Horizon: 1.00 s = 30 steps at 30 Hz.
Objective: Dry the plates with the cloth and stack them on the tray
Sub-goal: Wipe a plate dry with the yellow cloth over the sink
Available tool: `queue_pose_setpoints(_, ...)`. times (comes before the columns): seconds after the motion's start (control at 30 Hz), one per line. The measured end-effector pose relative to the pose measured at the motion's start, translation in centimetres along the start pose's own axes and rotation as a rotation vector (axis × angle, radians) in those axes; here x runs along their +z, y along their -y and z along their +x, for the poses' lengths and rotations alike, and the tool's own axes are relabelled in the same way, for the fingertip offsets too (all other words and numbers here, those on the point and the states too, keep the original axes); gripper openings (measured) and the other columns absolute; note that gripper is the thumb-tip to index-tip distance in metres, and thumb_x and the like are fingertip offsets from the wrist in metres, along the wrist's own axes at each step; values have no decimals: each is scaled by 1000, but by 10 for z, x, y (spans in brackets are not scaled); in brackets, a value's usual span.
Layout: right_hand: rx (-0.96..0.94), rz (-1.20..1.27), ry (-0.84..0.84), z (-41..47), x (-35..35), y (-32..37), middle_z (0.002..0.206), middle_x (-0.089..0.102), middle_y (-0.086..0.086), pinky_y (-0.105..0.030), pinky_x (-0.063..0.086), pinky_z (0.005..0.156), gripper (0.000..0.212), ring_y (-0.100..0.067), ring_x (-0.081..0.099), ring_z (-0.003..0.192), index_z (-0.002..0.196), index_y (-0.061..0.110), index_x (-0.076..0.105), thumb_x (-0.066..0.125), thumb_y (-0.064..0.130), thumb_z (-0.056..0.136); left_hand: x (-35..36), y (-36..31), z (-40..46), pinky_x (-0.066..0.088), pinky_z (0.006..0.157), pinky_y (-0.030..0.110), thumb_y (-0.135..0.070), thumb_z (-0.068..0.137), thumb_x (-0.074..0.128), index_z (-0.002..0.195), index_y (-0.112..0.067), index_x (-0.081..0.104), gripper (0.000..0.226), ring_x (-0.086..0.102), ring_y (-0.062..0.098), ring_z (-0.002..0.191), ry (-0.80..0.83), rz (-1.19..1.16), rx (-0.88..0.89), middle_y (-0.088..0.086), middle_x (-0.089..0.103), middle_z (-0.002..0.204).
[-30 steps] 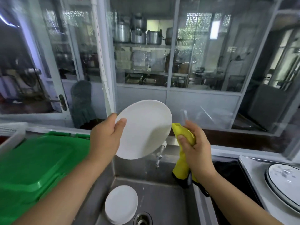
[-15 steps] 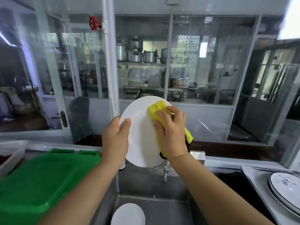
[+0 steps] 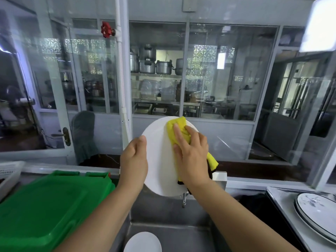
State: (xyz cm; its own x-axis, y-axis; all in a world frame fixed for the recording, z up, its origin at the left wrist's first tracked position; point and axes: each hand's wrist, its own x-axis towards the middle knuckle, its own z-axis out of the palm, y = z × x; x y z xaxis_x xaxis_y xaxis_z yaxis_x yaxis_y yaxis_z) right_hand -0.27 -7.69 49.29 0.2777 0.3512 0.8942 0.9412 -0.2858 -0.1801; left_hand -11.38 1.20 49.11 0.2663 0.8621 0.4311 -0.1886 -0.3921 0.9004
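Held plate: a plain white plate stands nearly on edge above the sink, in the middle of the scene, its face turned toward the person so the whole surface can be reached.
Cloth: a yellow cloth with a dark edge lies flat on the upper right of that face; its loose end hangs down behind the wrist.
Right hand: the right hand presses the cloth to the plate with fingers laid out almost straight, a flat push for wiping, not a pinch.
Left hand: the left hand grips the plate's left rim, thumb on the near face and fingers curled behind, which steadies it against the push.
Waiting plate: a second white plate lies flat at the sink bottom, near edge of view, probably next to be dried.
Tray: at the right, a metal tray carries patterned plates already stacked.
Left side: a green lid or crate sits beside the sink, with a white basket at the far left.
Change: one second ago the cloth was bunched in the right hand, off to the plate's right and not touching; half a second ago it had reached the face; now the fingers are spread flatter over it and plate and hands sit higher in view.
Stage: wiping seems just begun; stacking is not yet done.
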Motion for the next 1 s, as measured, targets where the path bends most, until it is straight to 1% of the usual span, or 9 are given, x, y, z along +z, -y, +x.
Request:
queue_pose_setpoints(0.1, -104, -5, 32, -10, 3, 16, 134, 50, -14, -46, 41, 86, 47, -38, 48, 109, 138, 27, 48, 47, 30, 91, 3, -12, 6, 42, 52, 15, -48, 96, 42, 71, -44, 63, 32, 57, -10, 63, 25, -3, 3, -25, 64, 70)
queue_pose_setpoints(0.17, -211, -16, 53, -23, 5, 17, 135, 50, -11, -43, 41, 83, 48, -36, 49, 108, 138, 30, 46, 52, 30, 91, 2, -15, 11, 42, 51, 9, -47, 96, 44, 70, -40, 64, 34, 58, -8, 63, 27, -28, 8, -21, 65, 69)
queue_pose_setpoints(0.33, -432, -66, 106, -48, 1, -26, 131, 54, -9, -40, 45, 82, 60, -32, 51, 106, 134, 34, 45, 69, 17, 82, -9, -8, 21, 45, 60, 23, -50, 95, 43, 72, -32, 63, 35, 59, -4, 62, 42, -12, -1, -16, 67, 70)
queue_pose_setpoints(0.5, -255, -103, 77, -20, -13, -49, 119, 60, -17, -48, 48, 78, 53, -41, 55, 94, 125, 23, 62, 77, 8, 76, -5, -7, 18, 46, 65, 33, -53, 93, 43, 75, -27, 61, 36, 57, 15, 71, 121, 23, -22, 4, 63, 74)
queue_pose_setpoints(0.63, -148, -100, -23, 9, -17, -32, 121, 56, -23, -53, 48, 80, 51, -45, 51, 96, 130, 15, 59, 70, 4, 81, 4, -8, 4, 42, 64, 27, -48, 94, 44, 69, -32, 54, 32, 55, 12, 70, 164, 102, 21, -4, 60, 72)
queue_pose_setpoints(0.73, -194, -58, -54, 18, -14, -9, 127, 52, -22, -52, 43, 89, 52, -41, 46, 106, 135, 16, 53, 62, 6, 85, 14, -12, -5, 36, 51, 20, -46, 94, 45, 64, -35, 53, 34, 49, 1, 53, 286, 196, 118, -12, 55, 58)
queue_pose_setpoints(0.83, -275, -62, -8, 27, -17, -5, 127, 53, -16, -53, 36, 97, 49, -39, 47, 115, 134, 22, 53, 59, 14, 86, 16, -13, -10, 42, 55, 30, -42, 95, 46, 72, -25, 57, 30, 56, 9, 57, 332, 217, 117, -3, 61, 63)
queue_pose_setpoints(0.9, -288, -27, 19, 31, -22, -13, 125, 53, -14, -56, 36, 98, 44, -36, 48, 112, 133, 23, 53, 53, 24, 89, 12, -14, -12, 45, 56, 29, -38, 96, 47, 75, -22, 59, 29, 61, 12, 62, 326, 196, 138, 4, 64, 69)
queue_pose_setpoints(1.0, -102, 178, 15, 30, -27, -29, 128, 46, -10, -44, 44, 89, 46, -30, 48, 109, 137, 26, 47, 52, 25, 91, 9, -20, -12, 36, 55, 30, -33, 96, 48, 75, -6, 53, 35, 50, 17, 57, 244, 202, 223, 14, 56, 65)
